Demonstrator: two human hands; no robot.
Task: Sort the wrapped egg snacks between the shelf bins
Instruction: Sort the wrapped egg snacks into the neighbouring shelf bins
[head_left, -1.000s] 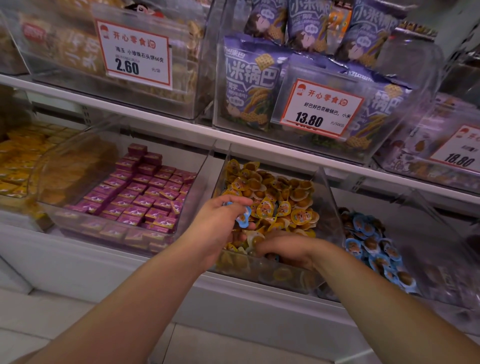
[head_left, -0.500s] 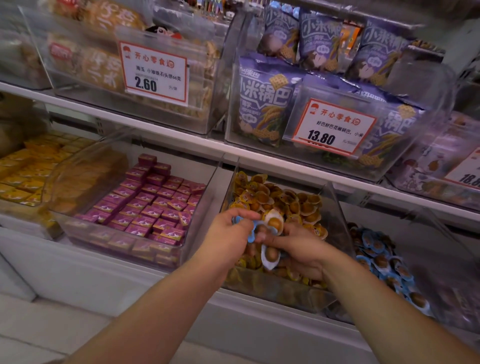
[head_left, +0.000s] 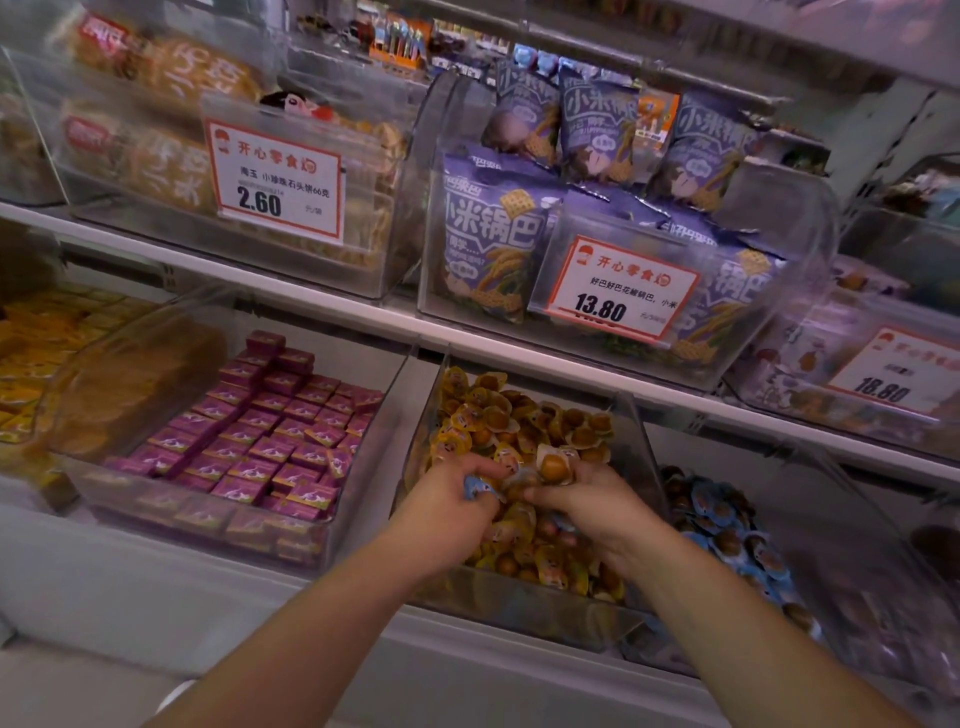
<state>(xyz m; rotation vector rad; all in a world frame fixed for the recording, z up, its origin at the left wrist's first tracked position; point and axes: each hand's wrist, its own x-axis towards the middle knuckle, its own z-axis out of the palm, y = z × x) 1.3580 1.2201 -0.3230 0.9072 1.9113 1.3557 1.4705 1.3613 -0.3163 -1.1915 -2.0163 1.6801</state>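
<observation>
We reach both bare forearms forward, hands close together, almost touching. Our left hand curls its fingers around a blue-wrapped egg snack; our right hand pinches a yellow-wrapped egg snack.

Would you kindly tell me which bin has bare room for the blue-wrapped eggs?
The blue-wrapper bin has bare floor right of its pile. The yellow-wrapper bin is crowded, heaped under both hands. The left hand grips a blue-wrapped egg.
</observation>
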